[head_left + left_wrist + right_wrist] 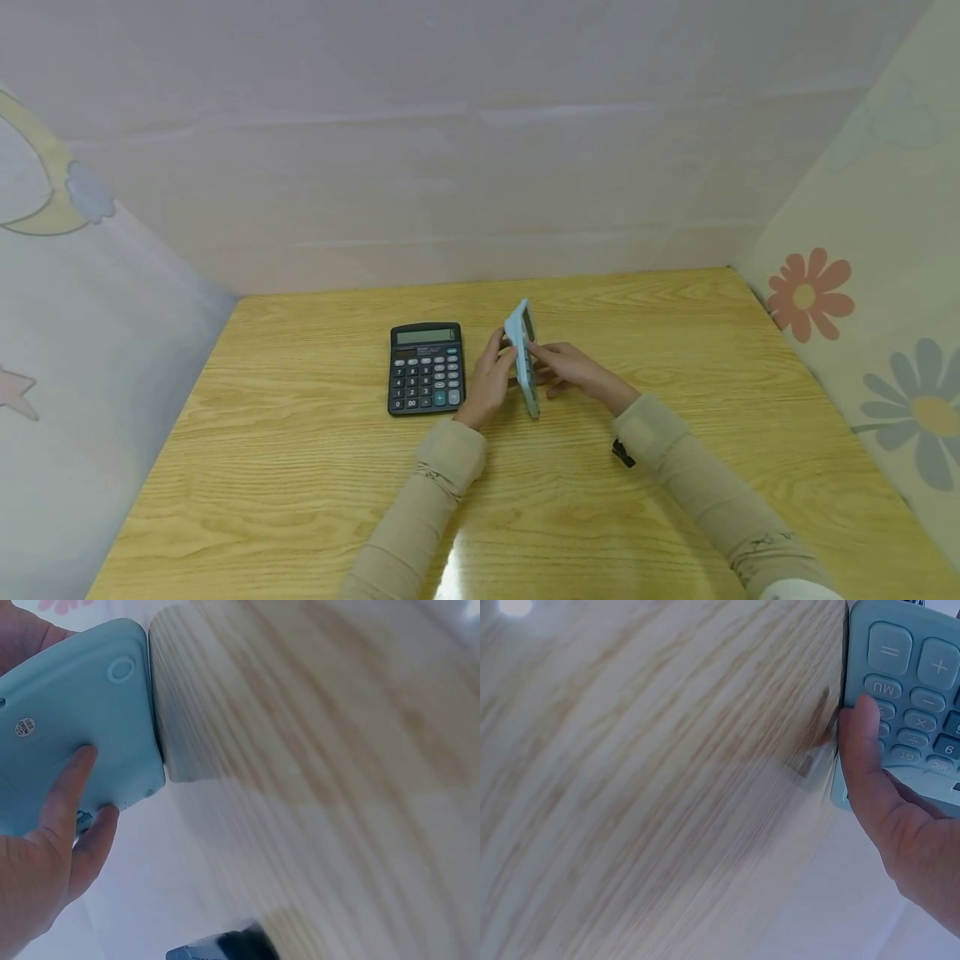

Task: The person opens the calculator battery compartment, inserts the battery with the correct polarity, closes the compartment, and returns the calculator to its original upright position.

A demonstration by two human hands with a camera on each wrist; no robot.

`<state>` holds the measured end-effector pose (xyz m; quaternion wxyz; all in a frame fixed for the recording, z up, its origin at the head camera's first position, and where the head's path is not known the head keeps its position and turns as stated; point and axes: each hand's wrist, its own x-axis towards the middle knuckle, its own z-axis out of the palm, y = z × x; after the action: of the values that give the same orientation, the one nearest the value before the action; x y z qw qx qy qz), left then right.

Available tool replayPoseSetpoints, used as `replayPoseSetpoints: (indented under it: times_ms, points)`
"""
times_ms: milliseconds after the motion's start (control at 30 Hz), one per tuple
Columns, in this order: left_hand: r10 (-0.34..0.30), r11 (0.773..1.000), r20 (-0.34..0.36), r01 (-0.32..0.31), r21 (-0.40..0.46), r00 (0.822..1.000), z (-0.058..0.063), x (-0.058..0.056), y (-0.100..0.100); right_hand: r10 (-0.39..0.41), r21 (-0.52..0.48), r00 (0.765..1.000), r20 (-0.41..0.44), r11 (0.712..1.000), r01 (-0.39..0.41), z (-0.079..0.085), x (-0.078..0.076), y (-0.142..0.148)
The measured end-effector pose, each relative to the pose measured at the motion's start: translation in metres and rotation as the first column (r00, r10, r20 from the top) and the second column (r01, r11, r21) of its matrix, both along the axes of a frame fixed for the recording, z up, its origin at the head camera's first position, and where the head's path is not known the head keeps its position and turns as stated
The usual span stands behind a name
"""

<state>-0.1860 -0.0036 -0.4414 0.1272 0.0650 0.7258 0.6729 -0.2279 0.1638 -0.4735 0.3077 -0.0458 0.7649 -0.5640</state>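
Note:
A light blue calculator stands tilted up on one edge on the wooden table, between the two hands. My left hand holds it from the left; in the left wrist view its fingers lie against the plain back and lower edge. From the other side my right hand grips it, a fingertip on the key side near the edge. The large keys of the blue calculator show in the right wrist view. Just left of the left hand, a black calculator lies flat, keys up.
The wooden table reaches back to a pale wall. Side walls carry printed flowers and a moon. A small black piece shows beside the right cuff.

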Motion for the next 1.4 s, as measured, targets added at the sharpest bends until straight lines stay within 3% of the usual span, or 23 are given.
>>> replayPoseSetpoints:
  times_ms: [400, 700, 967, 1033, 1233, 1300, 1400]
  points:
    - [-0.008, 1.000, 0.007, 0.008, -0.001, 1.000, -0.002, 0.001, -0.005, 0.014, 0.031, 1.000, -0.025, 0.999, -0.013, 0.001, 0.001, -0.002]
    - [0.002, 0.997, 0.014, -0.003, 0.079, 1.000, -0.004, -0.001, -0.010, 0.011, 0.055, 0.999, -0.045, 0.998, -0.009, -0.003, 0.000, -0.003]
    - [0.020, 0.998, 0.000, -0.020, 0.060, 1.000, -0.001, 0.000, -0.018, 0.003, 0.059, 0.998, -0.059, 0.998, 0.001, -0.003, 0.000, -0.004]
    - [0.021, 0.997, 0.005, -0.022, 0.080, 1.000, -0.002, 0.000, -0.021, 0.002, 0.054, 0.998, -0.059, 0.999, 0.001, -0.003, 0.000, -0.005]
    - [0.006, 0.995, -0.021, -0.004, 0.103, 1.000, -0.026, -0.010, -0.029, -0.011, 0.056, 0.998, -0.066, 0.998, 0.015, -0.004, -0.001, -0.007]
    - [-0.002, 0.996, -0.040, 0.006, 0.085, 0.999, -0.027, -0.009, -0.030, -0.024, 0.064, 0.998, -0.066, 0.998, 0.028, -0.006, -0.001, -0.007]
    - [-0.016, 0.999, -0.050, 0.018, 0.046, 0.999, -0.015, -0.004, -0.033, -0.045, 0.070, 0.997, -0.060, 0.996, 0.049, -0.006, -0.001, -0.008]
